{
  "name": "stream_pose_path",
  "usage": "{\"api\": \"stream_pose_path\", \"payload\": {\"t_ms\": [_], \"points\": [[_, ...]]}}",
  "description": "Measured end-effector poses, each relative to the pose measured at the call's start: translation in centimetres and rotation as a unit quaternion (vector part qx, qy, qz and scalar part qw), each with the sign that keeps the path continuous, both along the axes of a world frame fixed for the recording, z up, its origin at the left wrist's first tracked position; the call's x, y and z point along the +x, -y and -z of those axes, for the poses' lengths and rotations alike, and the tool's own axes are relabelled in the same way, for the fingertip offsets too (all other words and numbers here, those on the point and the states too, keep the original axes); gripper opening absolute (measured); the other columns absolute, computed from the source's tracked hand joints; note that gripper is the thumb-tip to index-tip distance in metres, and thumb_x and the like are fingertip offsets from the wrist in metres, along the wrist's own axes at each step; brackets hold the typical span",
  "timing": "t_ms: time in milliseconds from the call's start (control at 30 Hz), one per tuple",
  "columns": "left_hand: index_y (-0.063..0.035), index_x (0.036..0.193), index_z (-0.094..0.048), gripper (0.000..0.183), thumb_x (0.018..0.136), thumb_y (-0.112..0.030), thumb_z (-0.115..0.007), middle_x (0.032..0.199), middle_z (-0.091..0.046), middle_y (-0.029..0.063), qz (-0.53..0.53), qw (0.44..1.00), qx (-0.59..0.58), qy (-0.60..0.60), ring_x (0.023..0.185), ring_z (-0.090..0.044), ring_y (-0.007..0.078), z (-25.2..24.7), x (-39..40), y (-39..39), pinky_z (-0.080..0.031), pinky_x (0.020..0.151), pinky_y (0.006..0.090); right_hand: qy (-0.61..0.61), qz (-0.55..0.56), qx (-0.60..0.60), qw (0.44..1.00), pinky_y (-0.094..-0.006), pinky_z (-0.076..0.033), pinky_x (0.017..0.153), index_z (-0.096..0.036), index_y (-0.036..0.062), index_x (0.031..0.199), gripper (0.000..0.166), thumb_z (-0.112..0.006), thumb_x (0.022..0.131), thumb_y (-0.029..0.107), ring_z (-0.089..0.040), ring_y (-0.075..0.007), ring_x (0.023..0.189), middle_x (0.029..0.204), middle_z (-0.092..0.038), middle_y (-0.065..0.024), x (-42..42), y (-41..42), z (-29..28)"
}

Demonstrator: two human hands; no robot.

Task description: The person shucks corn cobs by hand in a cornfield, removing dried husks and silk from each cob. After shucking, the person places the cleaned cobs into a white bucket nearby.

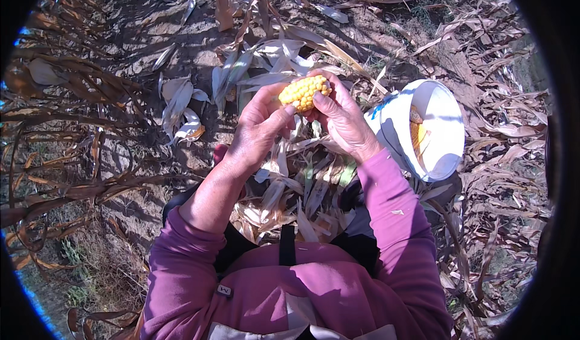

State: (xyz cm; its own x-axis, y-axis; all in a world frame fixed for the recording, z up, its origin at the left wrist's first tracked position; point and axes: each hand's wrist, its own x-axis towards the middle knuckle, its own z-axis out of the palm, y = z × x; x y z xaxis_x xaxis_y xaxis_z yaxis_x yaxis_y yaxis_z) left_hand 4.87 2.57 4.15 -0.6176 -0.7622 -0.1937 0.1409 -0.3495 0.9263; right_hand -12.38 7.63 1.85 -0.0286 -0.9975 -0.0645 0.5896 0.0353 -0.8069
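Note:
Between my two hands is a short ear of yellow corn (304, 93), bare of husk on the side that faces me. My left hand (262, 118) grips its left end, with the thumb along the lower edge. The fingers of my right hand (340, 113) wrap behind the right end, and that thumb presses on the kernels. Pale dry corn husks (276, 186) are heaped on the ground below my hands. To the right a white plastic bucket (394, 127) leans with its mouth towards me, holding some husked corn (418, 133).
Dry cornstalks (68, 195) stand or lean along the left. Beyond my hands lie more husks (281, 52) on bare soil (145, 27). A partly husked ear (192, 131) lies on the ground at left. Dry leaf litter (503, 172) covers the ground right of the bucket.

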Motion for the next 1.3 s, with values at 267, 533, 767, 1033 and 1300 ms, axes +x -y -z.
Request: {"api": "stream_pose_path", "payload": {"t_ms": [267,533,767,1033,1300], "points": [[-0.0034,0.125,-0.048,0.038,0.09,-0.01,-0.06,0.087,-0.06,0.0017,0.012,0.998,0.027,-0.047,0.074,-0.056,0.0079,0.0,0.1,0.1,-0.046,0.064,0.0218,0.049,-0.004,0.015,0.999,-0.0271,-0.047,0.077,-0.045,0.0127,0.125,0.041,-0.064,0.09,0.025,-0.053,-0.0117,0.096,0.11,-0.051,-0.0022,0.0,-0.1,0.4],[-0.0043,0.125,-0.048,0.037,0.09,-0.011,-0.059,0.091,-0.061,0.0025,0.009,1.0,0.008,-0.023,0.078,-0.058,0.0078,0.1,0.2,0.0,-0.047,0.067,0.0225,0.013,-0.011,0.007,1.0,-0.0256,-0.048,0.077,-0.044,0.0122,0.125,0.043,-0.064,0.09,0.025,-0.053,-0.0115,0.096,0.11,-0.051,-0.0023,-0.1,0.0,-0.2],[-0.0055,0.121,-0.051,0.032,0.091,-0.011,-0.057,0.091,-0.062,0.0031,0.016,0.998,0.051,-0.015,0.075,-0.059,0.0087,0.1,0.4,0.3,-0.048,0.066,0.0228,-0.033,-0.001,0.001,0.999,-0.0247,-0.05,0.076,-0.044,0.0109,0.124,0.045,-0.066,0.088,0.027,-0.053,-0.0112,0.096,0.111,-0.05,-0.0031,-0.1,-0.1,0.3],[-0.0027,0.12,-0.05,0.028,0.092,-0.006,-0.052,0.085,-0.062,0.006,0.032,0.991,0.113,-0.062,0.07,-0.06,0.0115,0.5,0.4,0.7,-0.05,0.063,0.024,-0.072,0.0,-0.007,0.997,-0.0234,-0.05,0.074,-0.044,0.0097,0.124,0.046,-0.066,0.088,0.027,-0.053,-0.0112,0.096,0.112,-0.05,-0.0046,-0.3,0.0,0.5],[-0.002,0.119,-0.048,0.026,0.093,-0.008,-0.049,0.083,-0.061,0.0062,0.058,0.994,0.087,-0.028,0.07,-0.059,0.0113,0.7,0.4,0.7,-0.05,0.064,0.0233,0.012,0.004,0.072,0.997,-0.0212,-0.049,0.068,-0.048,0.0069,0.121,0.043,-0.064,0.09,0.032,-0.057,-0.0076,0.078,0.1,-0.057,-0.0032,-0.7,-0.4,1.1]]}}
